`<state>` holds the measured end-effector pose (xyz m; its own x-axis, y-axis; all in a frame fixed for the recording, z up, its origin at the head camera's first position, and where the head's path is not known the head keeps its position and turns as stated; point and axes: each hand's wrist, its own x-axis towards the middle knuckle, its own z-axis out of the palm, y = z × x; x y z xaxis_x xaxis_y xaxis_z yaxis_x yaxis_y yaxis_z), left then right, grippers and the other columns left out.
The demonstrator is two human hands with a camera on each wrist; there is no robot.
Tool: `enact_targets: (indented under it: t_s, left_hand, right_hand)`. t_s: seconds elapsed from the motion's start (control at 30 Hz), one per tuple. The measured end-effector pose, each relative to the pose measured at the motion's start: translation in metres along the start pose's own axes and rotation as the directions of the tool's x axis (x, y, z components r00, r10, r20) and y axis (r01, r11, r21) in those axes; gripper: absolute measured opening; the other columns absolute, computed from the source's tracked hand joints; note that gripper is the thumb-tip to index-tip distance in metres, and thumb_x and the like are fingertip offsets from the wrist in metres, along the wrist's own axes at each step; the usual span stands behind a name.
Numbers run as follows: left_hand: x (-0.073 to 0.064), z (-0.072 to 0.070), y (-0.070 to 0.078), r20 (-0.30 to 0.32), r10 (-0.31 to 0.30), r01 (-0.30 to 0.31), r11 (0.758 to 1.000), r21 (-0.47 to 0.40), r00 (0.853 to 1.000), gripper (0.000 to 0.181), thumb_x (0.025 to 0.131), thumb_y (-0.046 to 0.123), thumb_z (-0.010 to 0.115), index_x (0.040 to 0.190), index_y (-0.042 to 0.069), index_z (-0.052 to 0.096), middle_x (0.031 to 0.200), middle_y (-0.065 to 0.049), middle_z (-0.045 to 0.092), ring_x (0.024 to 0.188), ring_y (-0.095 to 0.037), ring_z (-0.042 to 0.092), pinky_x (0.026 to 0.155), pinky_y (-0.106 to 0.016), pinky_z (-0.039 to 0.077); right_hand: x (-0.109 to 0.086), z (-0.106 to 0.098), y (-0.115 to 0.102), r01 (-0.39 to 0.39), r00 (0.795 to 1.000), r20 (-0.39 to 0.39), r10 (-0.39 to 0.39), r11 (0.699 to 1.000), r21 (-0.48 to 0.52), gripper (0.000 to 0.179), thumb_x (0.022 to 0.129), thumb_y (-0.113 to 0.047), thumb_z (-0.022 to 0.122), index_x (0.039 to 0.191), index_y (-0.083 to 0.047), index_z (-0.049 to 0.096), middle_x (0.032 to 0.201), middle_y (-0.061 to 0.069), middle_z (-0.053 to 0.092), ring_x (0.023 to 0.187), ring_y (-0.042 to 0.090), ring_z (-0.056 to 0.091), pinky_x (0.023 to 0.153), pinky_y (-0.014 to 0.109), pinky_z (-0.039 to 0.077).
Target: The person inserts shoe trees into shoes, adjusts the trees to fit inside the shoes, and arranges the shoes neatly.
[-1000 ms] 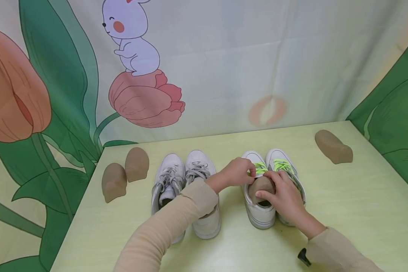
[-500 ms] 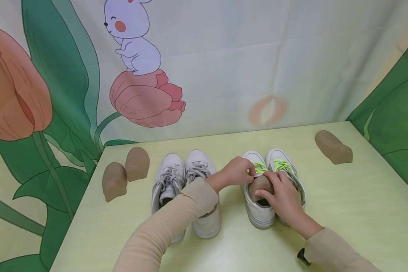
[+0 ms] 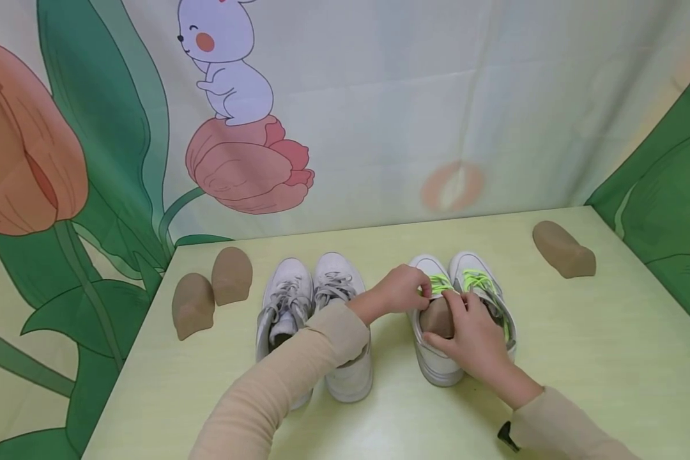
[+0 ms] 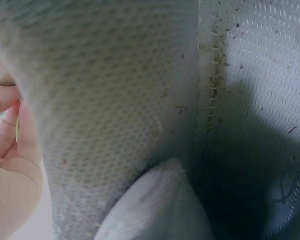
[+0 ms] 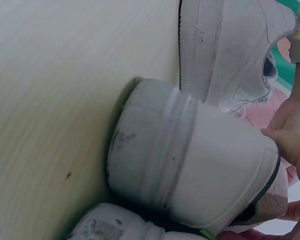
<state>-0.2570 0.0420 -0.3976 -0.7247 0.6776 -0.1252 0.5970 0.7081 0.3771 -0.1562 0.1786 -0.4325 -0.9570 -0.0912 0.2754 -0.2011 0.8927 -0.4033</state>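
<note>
A white sneaker [image 3: 439, 369] with neon green laces stands beside its mate [image 3: 470, 263], toe toward the back. In its opening sits a brown moulded shoe insert [image 3: 437, 317], its front part hidden inside. My left hand [image 3: 398, 291] reaches across from the left and pinches the sneaker near its tongue and laces. Over the opening, my right hand [image 3: 478, 333] holds the insert, fingers on its right side and thumb at the left. The right wrist view shows the thumb [image 5: 285, 142] right at the sneaker's rim, with the brown insert [image 5: 274, 200] below it.
A second pair of white sneakers [image 3: 339, 271] with grey laces stands to the left, partly behind the left sleeve [image 3: 287, 370]. Two brown inserts [image 3: 232, 276] lie at the back left of the table [image 3: 609, 358], another insert [image 3: 563, 249] at the back right. A printed curtain [image 3: 368, 115] hangs behind.
The insert has sunk a little deeper into the sneaker. My right hand has shifted slightly, its thumb sliding left and down. The left hand stays at the laces.
</note>
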Motion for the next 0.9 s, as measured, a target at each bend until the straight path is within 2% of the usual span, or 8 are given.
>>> enact_targets:
  t_s: [0.13,0.37,0.53,0.63,0.9]
  left_hand:
    - [0.001,0.0,0.0,0.002,0.003,-0.003,1.0,0.011,1.0,0.004,0.077,0.014,0.06,0.077,0.013,0.064,0.065,0.006,0.055,0.061,-0.008,0.047,0.052,-0.014,0.035]
    - [0.002,0.001,0.0,0.016,-0.005,0.005,1.0,0.001,1.0,0.005,0.078,0.014,0.06,0.079,0.012,0.064,0.068,0.005,0.056,0.062,-0.009,0.047,0.053,-0.015,0.036]
    - [0.002,0.0,0.001,0.02,-0.009,0.009,1.0,-0.002,1.0,0.005,0.078,0.014,0.06,0.08,0.012,0.064,0.068,0.005,0.055,0.062,-0.009,0.047,0.053,-0.015,0.036]
    - [0.002,0.0,0.001,0.028,-0.017,0.018,1.0,-0.011,0.999,0.005,0.079,0.014,0.06,0.08,0.012,0.064,0.068,0.005,0.055,0.062,-0.009,0.047,0.052,-0.015,0.036]
    - [0.002,-0.001,0.003,0.038,-0.024,0.024,1.0,0.003,0.999,0.005,0.079,0.014,0.06,0.08,0.012,0.064,0.07,0.005,0.056,0.064,-0.009,0.048,0.053,-0.015,0.036]
  right_hand:
    - [0.0,0.001,-0.002,-0.001,1.0,-0.012,0.001,1.0,-0.014,0.072,0.065,-0.04,0.073,0.121,-0.005,0.044,0.102,0.017,0.046,0.086,0.029,0.05,0.052,0.041,0.044]
    - [0.002,-0.001,-0.004,0.04,0.999,-0.031,-0.042,0.998,-0.049,0.065,0.064,-0.033,0.071,0.117,-0.005,0.046,0.094,0.016,0.045,0.08,0.028,0.048,0.048,0.036,0.042]
    - [0.004,-0.002,-0.002,0.071,0.997,-0.036,-0.073,0.996,-0.055,0.065,0.062,-0.029,0.074,0.115,-0.004,0.047,0.092,0.017,0.046,0.078,0.028,0.049,0.05,0.036,0.043]
    - [0.005,-0.005,-0.001,0.08,0.997,-0.018,-0.081,0.996,-0.042,0.065,0.063,-0.029,0.076,0.115,-0.003,0.047,0.092,0.017,0.047,0.077,0.028,0.05,0.053,0.038,0.043]
    - [0.003,-0.01,-0.001,0.03,0.999,0.046,-0.029,0.999,-0.012,0.063,0.065,-0.034,0.076,0.115,-0.009,0.049,0.093,0.013,0.047,0.077,0.024,0.05,0.055,0.035,0.042]
